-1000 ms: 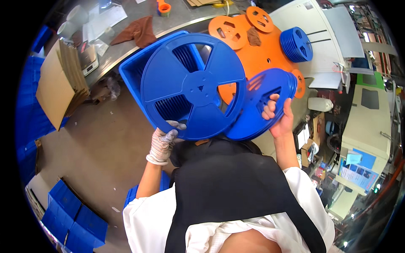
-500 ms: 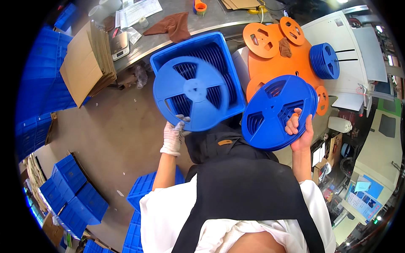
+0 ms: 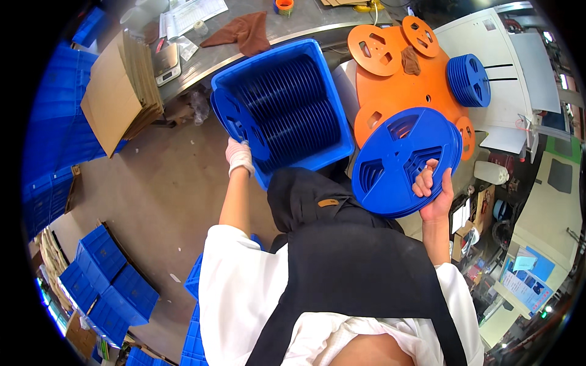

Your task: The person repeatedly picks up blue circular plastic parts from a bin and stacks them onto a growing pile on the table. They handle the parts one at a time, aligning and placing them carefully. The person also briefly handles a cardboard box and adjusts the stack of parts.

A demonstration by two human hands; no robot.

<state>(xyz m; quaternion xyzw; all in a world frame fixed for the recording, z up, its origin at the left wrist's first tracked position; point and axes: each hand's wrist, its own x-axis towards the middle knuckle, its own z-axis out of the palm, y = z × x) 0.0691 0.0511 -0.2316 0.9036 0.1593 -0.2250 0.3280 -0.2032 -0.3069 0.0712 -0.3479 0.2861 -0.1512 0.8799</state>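
A blue bin point(image 3: 343, 128) in front of me holds two rows of blue plastic reels point(image 3: 293, 116) standing on edge. At its left side my gloved left hand point(image 3: 239, 157) grips the lower rim of a single blue reel point(image 3: 235, 116), which is tilted steeply along the row's left end. My bare right hand point(image 3: 432, 192) is wrapped round the edge of a stack of blue reels point(image 3: 390, 161), its fingers through the cut-outs of the top one. That stack leans face up to the bin's right, before the orange discs.
Orange discs point(image 3: 421, 91) large and small stand at the right, with another blue reel stack point(image 3: 467, 79) on rods beyond. A metal table point(image 3: 293, 18) carries a scale point(image 3: 166, 63) and brown cloth point(image 3: 244, 33). Cardboard sheets point(image 3: 122, 91) and blue crates point(image 3: 110, 280) are to the left.
My left hand has moved the single reel leftward and turned it from nearly flat above the bin to steeply tilted at the bin's left side. The right-hand stack has barely moved.
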